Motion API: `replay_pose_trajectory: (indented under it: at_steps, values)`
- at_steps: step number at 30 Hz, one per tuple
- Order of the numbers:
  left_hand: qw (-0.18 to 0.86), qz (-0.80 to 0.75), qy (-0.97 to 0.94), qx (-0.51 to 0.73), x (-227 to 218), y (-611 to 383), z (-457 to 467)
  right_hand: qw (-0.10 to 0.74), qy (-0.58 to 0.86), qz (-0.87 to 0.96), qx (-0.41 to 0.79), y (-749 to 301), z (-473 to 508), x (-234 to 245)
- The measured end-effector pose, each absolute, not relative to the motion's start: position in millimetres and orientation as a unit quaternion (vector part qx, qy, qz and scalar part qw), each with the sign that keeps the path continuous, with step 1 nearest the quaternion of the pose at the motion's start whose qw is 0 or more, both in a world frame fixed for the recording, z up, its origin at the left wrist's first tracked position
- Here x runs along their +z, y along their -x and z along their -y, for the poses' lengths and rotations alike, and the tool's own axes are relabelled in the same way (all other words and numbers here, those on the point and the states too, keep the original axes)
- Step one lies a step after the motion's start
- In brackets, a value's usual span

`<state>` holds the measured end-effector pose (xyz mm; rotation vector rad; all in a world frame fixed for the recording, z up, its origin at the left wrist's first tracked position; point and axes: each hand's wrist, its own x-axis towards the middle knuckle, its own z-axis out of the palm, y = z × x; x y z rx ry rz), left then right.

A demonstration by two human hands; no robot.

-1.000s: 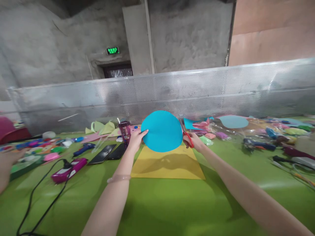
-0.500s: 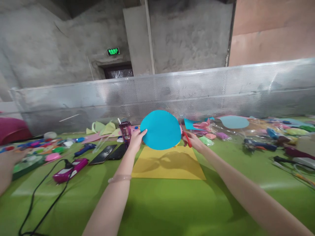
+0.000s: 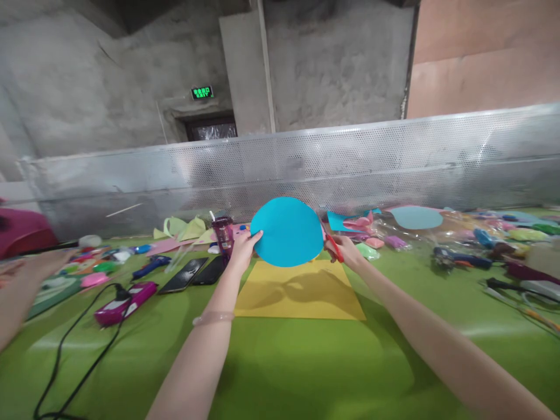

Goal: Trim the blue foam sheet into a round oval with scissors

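A blue, nearly round piece of paper [image 3: 286, 232] is held up off the table in the head view. My left hand [image 3: 244, 248] pinches its left edge, thumb on the near face. My right hand [image 3: 344, 252] grips red-handled scissors [image 3: 335, 247], whose blades point up along the paper's right edge. Whether the blades touch the paper I cannot tell. Below both hands lies a yellow sheet [image 3: 300, 294] with their shadows on it.
A purple cup with a straw [image 3: 223, 236], two phones [image 3: 184, 275] and a purple power strip [image 3: 125, 303] with a black cable stand left. Bags of coloured clay and a glue gun [image 3: 464, 258] lie right. Another person's arm [image 3: 30, 286] reaches in at far left.
The scissors have tilted slightly, and their blades now show more beside the paper's right edge. The other person's arm at far left has moved forward and to the right.
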<state>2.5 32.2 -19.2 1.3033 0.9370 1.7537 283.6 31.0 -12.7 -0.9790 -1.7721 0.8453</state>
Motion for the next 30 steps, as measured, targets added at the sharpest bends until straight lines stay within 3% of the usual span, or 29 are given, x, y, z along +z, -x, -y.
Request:
replay_pose_trajectory:
  at_steps: [30]
  values:
    - [0.366, -0.397, -0.508, 0.67, -19.9, -4.4, -32.5, 0.446, 0.388, 0.725, 0.353, -284.9, -35.1, -15.5]
